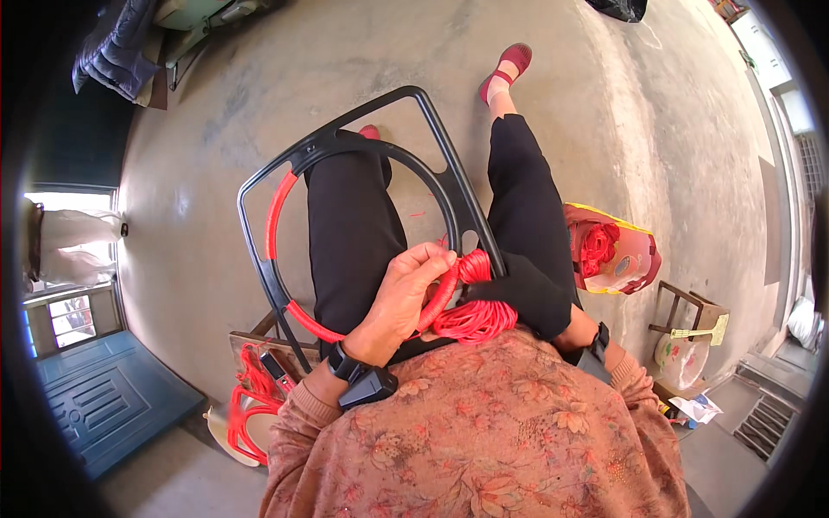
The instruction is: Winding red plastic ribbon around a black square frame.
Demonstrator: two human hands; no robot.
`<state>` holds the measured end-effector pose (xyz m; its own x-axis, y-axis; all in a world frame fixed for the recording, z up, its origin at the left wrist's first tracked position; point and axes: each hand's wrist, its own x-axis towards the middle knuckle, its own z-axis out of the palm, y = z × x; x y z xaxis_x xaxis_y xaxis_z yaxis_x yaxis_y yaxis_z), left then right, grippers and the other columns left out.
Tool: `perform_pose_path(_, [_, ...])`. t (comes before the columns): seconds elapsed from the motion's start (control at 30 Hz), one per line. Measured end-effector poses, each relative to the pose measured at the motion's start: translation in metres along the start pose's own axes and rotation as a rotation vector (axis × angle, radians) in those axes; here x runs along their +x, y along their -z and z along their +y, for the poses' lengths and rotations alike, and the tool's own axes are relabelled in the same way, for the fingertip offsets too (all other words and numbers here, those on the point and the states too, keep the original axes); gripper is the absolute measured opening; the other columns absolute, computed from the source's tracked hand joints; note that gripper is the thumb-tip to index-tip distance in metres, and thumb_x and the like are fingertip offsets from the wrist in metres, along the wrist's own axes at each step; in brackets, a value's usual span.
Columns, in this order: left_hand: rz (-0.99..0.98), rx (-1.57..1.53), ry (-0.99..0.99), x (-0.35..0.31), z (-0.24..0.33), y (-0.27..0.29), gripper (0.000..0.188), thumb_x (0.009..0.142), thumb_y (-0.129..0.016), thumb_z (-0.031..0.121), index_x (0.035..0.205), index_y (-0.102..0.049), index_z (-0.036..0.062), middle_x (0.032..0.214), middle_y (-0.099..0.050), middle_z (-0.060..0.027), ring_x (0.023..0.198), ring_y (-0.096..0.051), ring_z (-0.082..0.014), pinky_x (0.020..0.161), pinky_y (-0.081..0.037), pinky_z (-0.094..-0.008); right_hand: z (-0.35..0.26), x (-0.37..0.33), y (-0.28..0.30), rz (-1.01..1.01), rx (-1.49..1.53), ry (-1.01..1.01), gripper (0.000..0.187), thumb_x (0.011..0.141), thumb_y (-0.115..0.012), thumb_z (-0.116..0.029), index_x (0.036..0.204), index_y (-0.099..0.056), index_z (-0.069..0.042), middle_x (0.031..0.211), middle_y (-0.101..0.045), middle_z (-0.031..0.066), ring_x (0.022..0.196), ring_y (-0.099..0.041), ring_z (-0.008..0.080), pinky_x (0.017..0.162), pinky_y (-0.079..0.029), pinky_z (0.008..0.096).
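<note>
Across my lap lies a black frame point(471, 207) with a round ring inside it. Red cord covers parts of the ring, including a long stretch along its near side. My left hand point(401, 289), bare, is closed in a pinch on this red-wrapped ring point(443, 298) at its near right. My right hand point(527, 293) wears a black glove and is closed around a bundle of red cord point(475, 321), just right of the ring. Loops of the bundle show above and below the glove. The glove hides its fingertips and the middle of the bundle.
A maroon and yellow bag point(639, 255) with red material inside stands on the floor at right, near a small wooden stool point(691, 302). Red-wrapped pieces point(246, 423) and a small dark device point(276, 371) lie at lower left. A blue panel point(117, 397) is farther left.
</note>
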<state>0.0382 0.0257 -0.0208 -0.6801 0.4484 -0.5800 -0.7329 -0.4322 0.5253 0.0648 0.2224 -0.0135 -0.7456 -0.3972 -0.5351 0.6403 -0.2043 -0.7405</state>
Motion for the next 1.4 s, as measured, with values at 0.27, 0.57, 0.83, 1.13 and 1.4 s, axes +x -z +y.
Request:
perform_pose_path(0.27, [-0.008,0.082,0.039,-0.003,0.005,-0.004,0.014,0.094,-0.056,0.017,0.089,-0.059,0.0037,0.08,-0.063,-0.0066,0.067,-0.061,-0.0123,0.057,-0.052,-0.0251,0.016,-0.013,0.061,0.474,0.676,0.19,0.028,0.097,-0.05,-0.031,0.102,-0.059,-0.005,0.083,-0.062,0.004,0.075,-0.06,0.0162,0.07,-0.05,0.0292])
perform_pose_path(0.57, [-0.041,0.031,0.065,-0.003,0.009,-0.006,0.015,0.095,-0.054,0.019,0.091,-0.057,0.0044,0.078,-0.063,-0.0108,0.064,-0.062,-0.0171,0.056,-0.053,-0.0273,0.041,-0.053,0.198,0.174,0.814,0.366,0.036,0.095,-0.052,-0.038,0.106,-0.058,-0.004,0.064,-0.05,-0.0042,0.048,-0.043,0.0043,0.046,-0.036,0.02])
perform_pose_path(0.83, [-0.023,0.066,0.065,-0.002,0.012,-0.009,0.013,0.093,-0.055,0.017,0.086,-0.055,0.0055,0.075,-0.064,-0.0119,0.061,-0.063,-0.0188,0.054,-0.053,-0.0287,-0.024,0.021,0.089,0.661,-0.284,0.479,0.021,0.086,-0.063,-0.012,0.106,-0.062,-0.003,0.089,-0.062,0.001,0.082,-0.057,0.0077,0.073,-0.047,0.0242])
perform_pose_path(1.13, [-0.008,0.017,0.183,-0.004,0.013,-0.012,0.016,0.093,-0.056,0.019,0.091,-0.055,0.0032,0.08,-0.063,-0.0136,0.066,-0.062,-0.0212,0.059,-0.053,-0.0305,-0.034,0.081,-0.004,-0.085,0.336,0.235,0.035,0.09,-0.061,-0.023,0.116,-0.055,-0.002,0.103,-0.063,0.0117,0.091,-0.062,0.0173,0.082,-0.05,0.0287])
perform_pose_path(1.4, [0.092,-0.126,-0.09,0.002,-0.004,-0.005,0.014,0.089,-0.06,0.003,0.103,-0.059,0.0012,0.086,-0.065,-0.0078,0.073,-0.065,-0.0175,0.064,-0.056,-0.0294,-0.03,0.064,0.001,-0.132,0.429,0.057,0.039,0.094,-0.055,-0.031,0.117,-0.052,0.001,0.106,-0.062,0.0111,0.091,-0.063,0.0182,0.083,-0.051,0.03])
